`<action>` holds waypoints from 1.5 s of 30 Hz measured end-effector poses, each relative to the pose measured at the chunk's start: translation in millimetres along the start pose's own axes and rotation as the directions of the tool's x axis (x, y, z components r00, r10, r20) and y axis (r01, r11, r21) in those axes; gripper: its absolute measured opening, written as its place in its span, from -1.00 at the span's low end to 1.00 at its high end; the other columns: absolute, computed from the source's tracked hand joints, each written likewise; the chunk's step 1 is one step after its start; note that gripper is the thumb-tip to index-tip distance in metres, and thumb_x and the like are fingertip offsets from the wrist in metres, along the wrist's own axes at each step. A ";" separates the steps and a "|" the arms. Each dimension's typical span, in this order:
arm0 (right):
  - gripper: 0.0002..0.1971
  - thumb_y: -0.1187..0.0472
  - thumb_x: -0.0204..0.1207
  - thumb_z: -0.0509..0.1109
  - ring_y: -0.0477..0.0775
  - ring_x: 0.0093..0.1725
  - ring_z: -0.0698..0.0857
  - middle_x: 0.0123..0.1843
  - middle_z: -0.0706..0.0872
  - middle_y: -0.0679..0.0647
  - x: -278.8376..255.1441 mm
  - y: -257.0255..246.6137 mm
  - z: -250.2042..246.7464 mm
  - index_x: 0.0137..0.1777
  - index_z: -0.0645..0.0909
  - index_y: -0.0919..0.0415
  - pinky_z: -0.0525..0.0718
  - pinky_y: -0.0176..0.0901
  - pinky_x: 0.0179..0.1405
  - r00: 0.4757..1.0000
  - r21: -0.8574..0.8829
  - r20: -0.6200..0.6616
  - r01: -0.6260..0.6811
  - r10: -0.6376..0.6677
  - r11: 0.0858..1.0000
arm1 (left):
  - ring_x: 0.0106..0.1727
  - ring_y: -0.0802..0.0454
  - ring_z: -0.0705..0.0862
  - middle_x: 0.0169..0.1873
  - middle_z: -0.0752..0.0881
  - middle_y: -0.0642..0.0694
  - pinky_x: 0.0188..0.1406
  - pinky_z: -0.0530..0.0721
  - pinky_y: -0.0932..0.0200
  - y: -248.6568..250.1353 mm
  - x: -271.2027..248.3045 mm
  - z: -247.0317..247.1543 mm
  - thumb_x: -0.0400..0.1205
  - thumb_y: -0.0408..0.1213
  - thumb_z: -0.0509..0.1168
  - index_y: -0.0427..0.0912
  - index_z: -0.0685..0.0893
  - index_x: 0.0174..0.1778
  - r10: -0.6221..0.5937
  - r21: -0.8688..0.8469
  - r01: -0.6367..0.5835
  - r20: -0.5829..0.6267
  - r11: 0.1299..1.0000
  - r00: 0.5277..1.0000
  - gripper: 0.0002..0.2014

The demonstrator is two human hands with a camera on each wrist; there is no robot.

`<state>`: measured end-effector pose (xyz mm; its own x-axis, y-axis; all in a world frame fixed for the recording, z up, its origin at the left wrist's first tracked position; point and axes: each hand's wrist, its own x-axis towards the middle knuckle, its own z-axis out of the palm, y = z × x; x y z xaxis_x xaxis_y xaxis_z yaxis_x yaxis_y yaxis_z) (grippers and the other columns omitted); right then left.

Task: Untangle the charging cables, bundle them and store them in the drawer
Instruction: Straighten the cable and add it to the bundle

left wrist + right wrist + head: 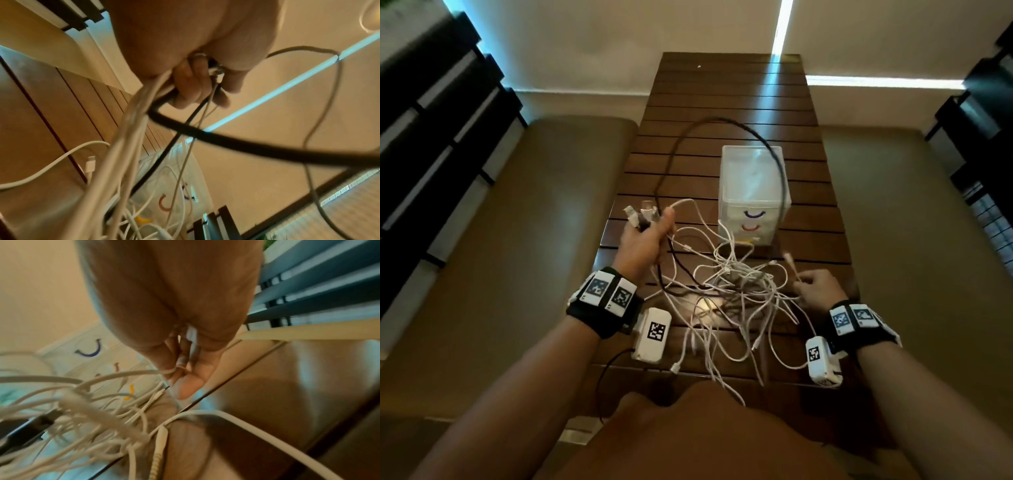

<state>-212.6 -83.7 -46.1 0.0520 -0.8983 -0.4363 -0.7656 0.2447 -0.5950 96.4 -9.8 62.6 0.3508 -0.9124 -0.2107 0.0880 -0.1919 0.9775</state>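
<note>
Arms: bare to the wrists, no sleeves showing.
Left wristband [604, 305]: black strap with white blocks printed with black-and-white square codes.
Left wrist camera [651, 335]: white rounded box, one square code on top, a thin black cable [604, 371] looping from its near end.
Right wristband [859, 322]: black strap, same white coded blocks.
Right wrist camera [820, 358]: white box with a code.

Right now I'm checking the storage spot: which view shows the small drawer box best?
The head view: the drawer box stands whole on the slatted table, with the black cable looped over it. The left wrist view catches only its blurred front behind white cables; the right wrist view shows its handles.
</note>
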 end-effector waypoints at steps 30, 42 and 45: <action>-0.84 0.29 0.61 0.38 -0.13 -0.43 0.63 -0.38 0.74 -0.10 -78.8 -199.9 -57.8 -0.09 0.75 0.04 0.55 -0.31 -0.50 0.686 0.555 -0.268 0.684 -0.677 0.473 | -0.28 0.27 0.71 -0.33 0.77 0.03 -0.17 0.63 0.33 -8.6 -1.7 15.5 0.56 -0.26 0.45 -0.15 0.76 -0.23 -0.039 0.472 -0.184 0.424 0.862 0.905 -0.92; -0.23 0.77 0.43 0.25 -0.20 0.07 0.71 0.15 0.73 -0.21 -50.3 -111.1 -101.0 0.20 0.73 -0.19 0.59 -0.46 0.03 0.540 0.107 0.192 0.818 -0.819 0.565 | -0.63 0.41 0.49 -0.71 0.56 0.30 -0.59 0.35 0.56 -5.2 13.8 -11.0 0.67 -0.22 0.32 -0.28 0.78 -0.03 0.115 0.355 -0.142 0.095 0.924 0.989 -0.79; -0.26 0.79 0.42 0.11 -0.24 -0.09 0.66 0.30 0.61 0.10 -50.5 -113.5 -97.2 0.39 0.58 0.04 0.59 -0.48 -0.11 0.635 0.130 -0.015 0.767 -0.772 0.628 | -0.58 0.41 0.55 -0.66 0.62 0.30 -0.51 0.41 0.54 -3.1 13.0 -9.3 0.68 -0.23 0.31 -0.26 0.77 -0.11 0.136 0.354 -0.163 0.100 0.921 0.986 -0.80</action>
<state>-190.6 -101.5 109.0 0.6143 -0.7652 0.1926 -0.3582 -0.4879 -0.7960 109.3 -17.6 56.7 0.2641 -0.9617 -0.0734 -0.3061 -0.1557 0.9392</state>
